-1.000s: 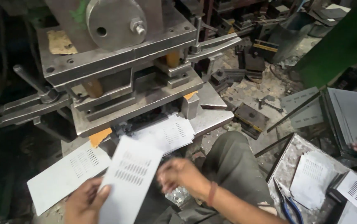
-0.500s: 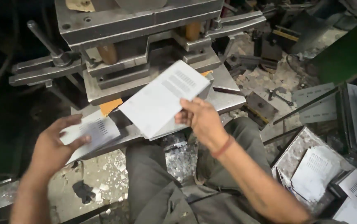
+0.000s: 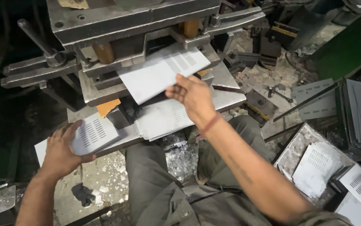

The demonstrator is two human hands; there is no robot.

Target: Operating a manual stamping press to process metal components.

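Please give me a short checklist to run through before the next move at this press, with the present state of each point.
1. Right hand grips the plain white slotted sheet at its near edge: ok.
2. That sheet lies flat and fully seated in the grey steel press: not ok, it sticks out toward the person.
3. Fingers clear of the press opening: cannot tell, the sheet hides the gap.
4. Left hand rests on the small white punched sheet, away from the opening: ok.
5. Stack of white sheets on the press table lies neatly: not ok, the edges are fanned.
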